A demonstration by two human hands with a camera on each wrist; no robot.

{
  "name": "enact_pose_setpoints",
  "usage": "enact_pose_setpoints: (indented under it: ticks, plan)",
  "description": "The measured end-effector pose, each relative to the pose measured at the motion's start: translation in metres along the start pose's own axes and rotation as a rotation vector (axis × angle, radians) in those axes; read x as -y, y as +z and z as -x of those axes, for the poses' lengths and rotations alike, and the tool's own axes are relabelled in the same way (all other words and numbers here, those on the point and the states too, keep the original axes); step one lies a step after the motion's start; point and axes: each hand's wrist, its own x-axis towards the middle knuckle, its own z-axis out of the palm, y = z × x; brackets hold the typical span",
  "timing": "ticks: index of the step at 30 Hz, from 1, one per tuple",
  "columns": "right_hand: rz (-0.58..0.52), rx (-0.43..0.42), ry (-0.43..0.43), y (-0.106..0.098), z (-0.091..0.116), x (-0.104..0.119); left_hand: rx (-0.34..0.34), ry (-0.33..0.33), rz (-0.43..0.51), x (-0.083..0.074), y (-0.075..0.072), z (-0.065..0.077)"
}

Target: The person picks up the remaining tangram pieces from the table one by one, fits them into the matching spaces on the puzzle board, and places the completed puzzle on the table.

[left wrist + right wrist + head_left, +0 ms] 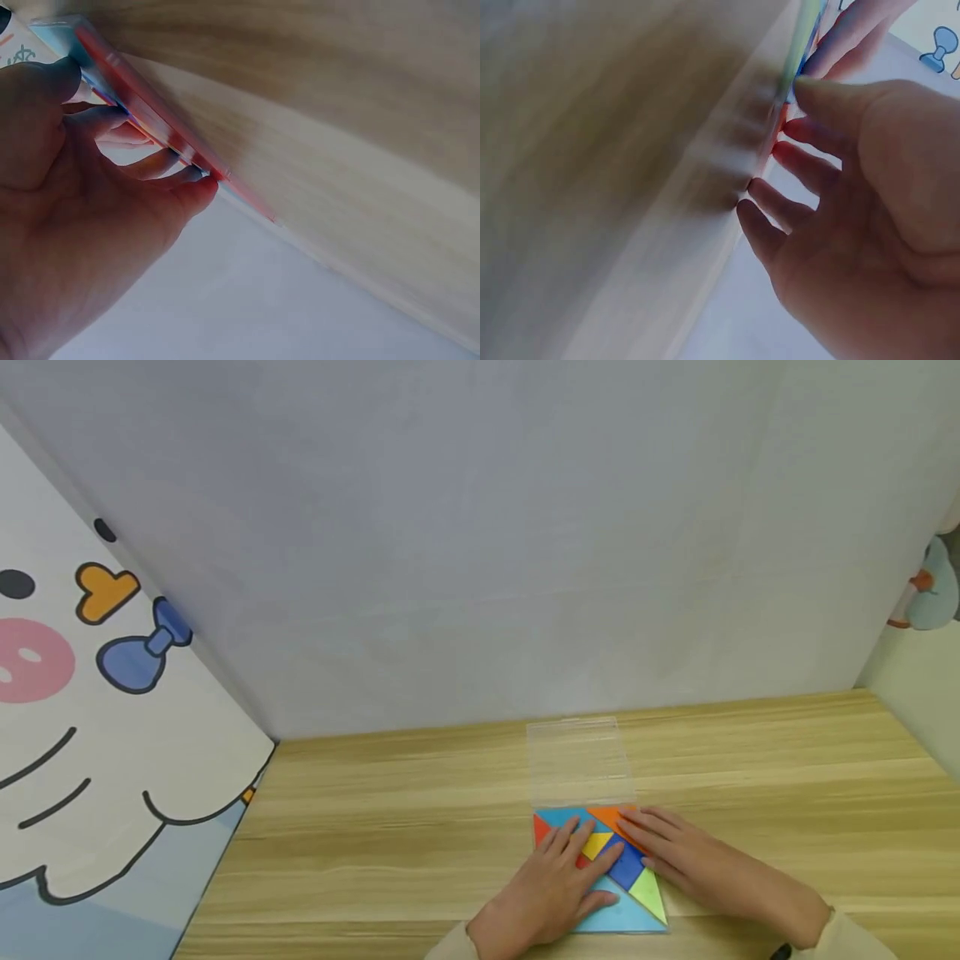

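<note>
A square tangram puzzle [627,865] lies flat on the wooden table, its coloured pieces fitted together in a clear tray. My left hand [542,887] rests on the pieces from the left, fingers spread, covering part of the red and light blue ones. In the left wrist view, the fingertips [196,193] press on top along the red edge. From the right, my right hand [697,863] lies with extended fingers touching the orange piece [609,818] and the right edge. The right wrist view shows the thumb by the green piece [803,45] and the fingertips near the table.
A clear plastic lid [581,762] lies directly behind the puzzle. The wooden table [360,843] runs back to a pale wall [480,543]. A panel with cartoon drawings [90,752] stands on the left, and another wall with a cartoon figure [930,585] is at the right.
</note>
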Motion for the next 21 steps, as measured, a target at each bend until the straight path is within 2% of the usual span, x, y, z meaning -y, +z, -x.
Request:
enact_pose_setpoints:
  ticks: [5, 8, 11, 15, 21]
  plan:
    - [0.063, 0.006, -0.052, 0.002, 0.001, -0.002, -0.042, 0.016, -0.057, -0.002, -0.003, 0.003]
    - [0.089, 0.012, -0.047, 0.001, 0.0, 0.0, -0.083, 0.026, -0.099, -0.003, -0.003, 0.003]
    - [0.041, 0.036, 0.057, -0.002, -0.004, 0.005, -0.09, 0.029, -0.107, -0.003, -0.002, 0.003]
    - [-0.06, 0.048, 0.193, -0.009, -0.012, 0.006, -0.052, 0.019, -0.075, -0.002, -0.001, 0.002]
    - [-0.089, 0.042, 0.166, -0.01, -0.013, -0.002, -0.029, 0.016, -0.032, 0.002, -0.002, -0.002]
